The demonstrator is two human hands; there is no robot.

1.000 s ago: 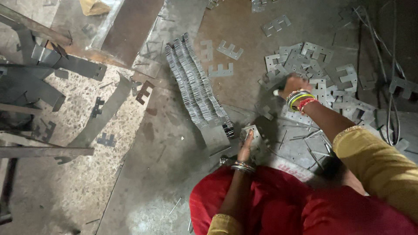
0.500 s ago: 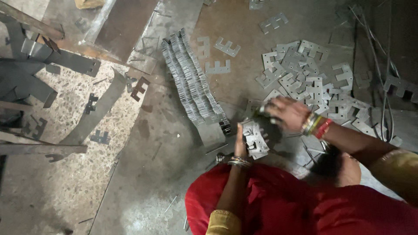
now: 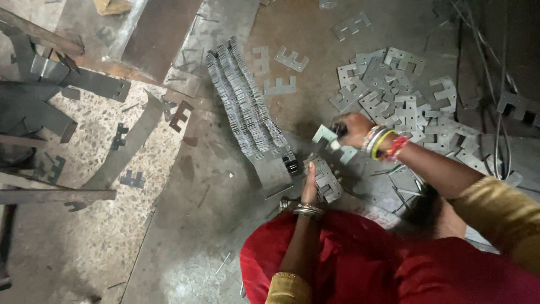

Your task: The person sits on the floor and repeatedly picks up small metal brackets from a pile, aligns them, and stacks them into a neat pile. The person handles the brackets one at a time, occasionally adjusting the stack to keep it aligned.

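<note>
Grey stamped steel, thin and flat, is what my right hand (image 3: 353, 129) closes on: my fingers are curled around one or two E-shaped plates (image 3: 329, 138), pinched by their solid back edge with the prongs sticking out to the left, lifted just above the floor. I judge a plate like this to be light on its own, stiff enough not to flex, with sharp sheared edges and a smooth face that could slide between fingertips, so the broad spine is the safest place to grip it rather than the narrow prongs. My left hand (image 3: 309, 181) rests with the fingers stretched against a small stack of the same plates (image 3: 326, 180) standing on the floor just in front of my knees, steadying it from the side; it presses rather than grasps. A stack is much heavier than a single piece and would fan apart if taken by the top only, so I would squeeze it across both faces. Further out, a long row of plates packed on edge (image 3: 247, 112) runs away from me, and to the right a loose heap (image 3: 394, 90) lies scattered over the concrete floor (image 3: 214, 186).
</note>
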